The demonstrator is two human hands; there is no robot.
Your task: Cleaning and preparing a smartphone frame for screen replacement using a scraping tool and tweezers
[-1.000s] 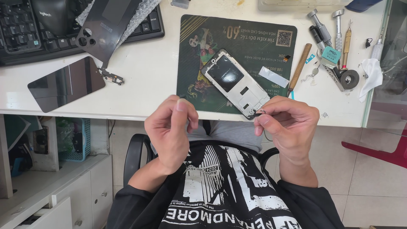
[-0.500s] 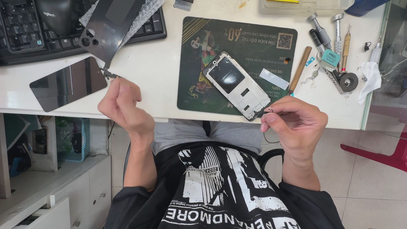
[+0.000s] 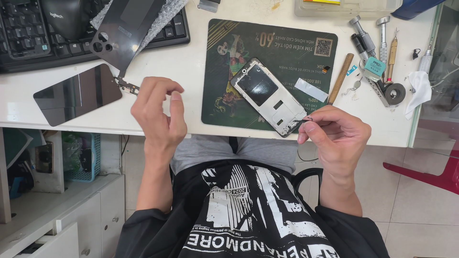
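Pinching something small and dark between thumb and forefinger, right hand (image 3: 334, 138) at the near corner of the stripped phone frame (image 3: 270, 98); too small to name, perhaps a tiny part or a thin cable end, touching or just off that corner. Hovering near the table edge, well to the left of the frame, left hand (image 3: 160, 119) with fingers loosely curled and nothing in them, thumb and forefinger close together but apparently grasping nothing. Lying diagonally on the dark green work mat (image 3: 291, 43), the frame itself, bare metal inside, a dark rectangular patch in its upper half, screen and back both off. Resting far left of the frame, just beyond the left hand, the detached dark screen panel (image 3: 76, 95) with its flex connector (image 3: 126, 86) trailing at one corner; beyond that, further left and away, the dark back cover (image 3: 124, 28) with camera holes, propped over a black keyboard (image 3: 28, 33). Set just right of the frame, a wooden-handled tool (image 3: 340, 71); further right, several screwdrivers (image 3: 377, 43) and a white cloth (image 3: 418, 91). Judging by this spread: disassembly largely finished, with cover and display already apart; work on the small piece at the frame's corner in hand; refitting of screen and cover not yet done.
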